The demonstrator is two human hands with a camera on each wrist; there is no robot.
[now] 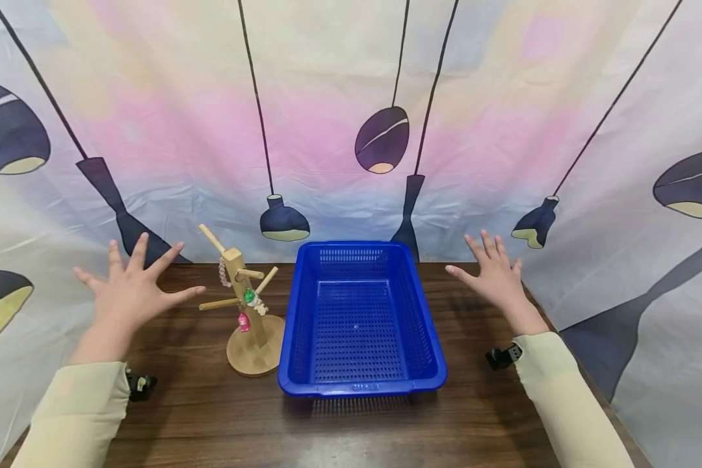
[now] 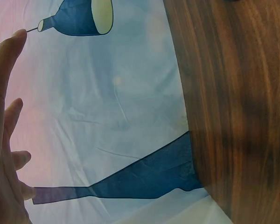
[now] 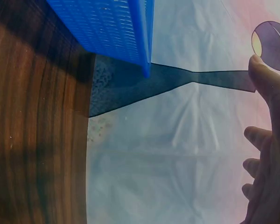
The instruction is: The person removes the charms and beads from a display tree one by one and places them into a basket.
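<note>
Fingers spread wide, my left hand hovers over the left part of the table, holding nothing. Closest to it is a wooden peg stand with a round base. From its pegs hang a beaded bracelet, a pink figure charm and a green-and-white charm. My right hand is also raised with spread fingers and touches nothing. Between the hands sits a blue perforated plastic basket with nothing in it. The right wrist view shows the side of the basket, apart from the right hand.
The dark wood table meets a hanging cloth printed with lamps at the back and sides. The peg stand's base stands right beside the basket's left wall. A black wrist device sits at the left cuff, another wrist device at the right.
</note>
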